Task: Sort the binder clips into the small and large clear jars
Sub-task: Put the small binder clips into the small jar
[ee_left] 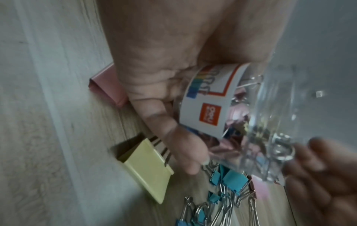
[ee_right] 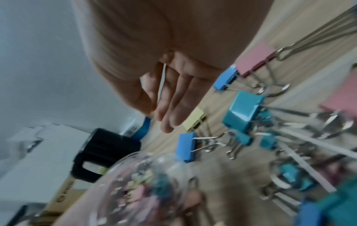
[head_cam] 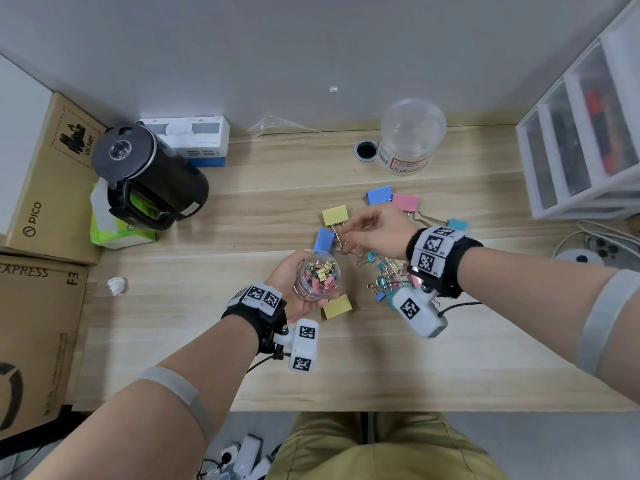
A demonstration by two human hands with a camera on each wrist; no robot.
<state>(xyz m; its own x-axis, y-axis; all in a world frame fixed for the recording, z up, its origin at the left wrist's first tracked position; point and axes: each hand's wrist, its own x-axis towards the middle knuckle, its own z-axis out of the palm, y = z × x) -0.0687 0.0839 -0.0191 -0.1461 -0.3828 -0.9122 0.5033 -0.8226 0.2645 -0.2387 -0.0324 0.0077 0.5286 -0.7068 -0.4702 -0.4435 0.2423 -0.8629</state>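
Note:
My left hand (head_cam: 294,275) grips the small clear jar (head_cam: 317,277) from below, just above the table; it holds several small coloured clips. The labelled jar (ee_left: 251,122) fills the left wrist view. My right hand (head_cam: 367,230) hovers behind the jar with relaxed, nearly straight fingers (ee_right: 170,97), and I see nothing held in it. Under its fingertips lie a large yellow clip (head_cam: 334,215) and a large blue clip (head_cam: 324,240). Small teal and blue clips (head_cam: 384,275) are piled under my right wrist. The large clear jar (head_cam: 410,140) stands empty at the back.
More large clips lie around: blue (head_cam: 379,194), pink (head_cam: 406,201), yellow (head_cam: 337,306). A black kettle (head_cam: 149,174) and cardboard boxes (head_cam: 45,188) stand at the left, a white drawer unit (head_cam: 581,133) at the right. A cable hole (head_cam: 365,150) sits beside the large jar.

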